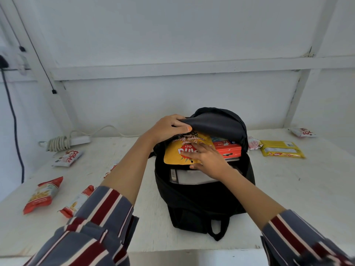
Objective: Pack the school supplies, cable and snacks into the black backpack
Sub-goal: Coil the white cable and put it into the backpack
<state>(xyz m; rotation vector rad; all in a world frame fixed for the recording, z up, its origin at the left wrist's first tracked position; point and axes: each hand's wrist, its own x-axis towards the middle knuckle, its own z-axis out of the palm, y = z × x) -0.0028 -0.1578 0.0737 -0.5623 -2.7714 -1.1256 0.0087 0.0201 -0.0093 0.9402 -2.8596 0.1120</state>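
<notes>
Black backpack (192, 204) upright, main compartment open. Left hand (167, 127) clamped on top flap (211, 121), holding it back. Right hand (205, 158), fingers spread flat, presses yellow biscuit pack (176, 152) into backpack mouth. Red box (228, 149) already inside.

Outstanding:
- red-white snack packs (43, 194) left of backpack
- yellow packet (282, 149) right of backpack
- coiled white cable (61, 142) left-rear of backpack

Judged roughly half packed.

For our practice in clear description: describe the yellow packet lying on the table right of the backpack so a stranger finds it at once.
Find the open black backpack on the white table. Just right of it, past a crumpled pink-and-white wrapper, lies the yellow packet: flat, long, the table's only yellow pack among red-and-white ones.
</notes>
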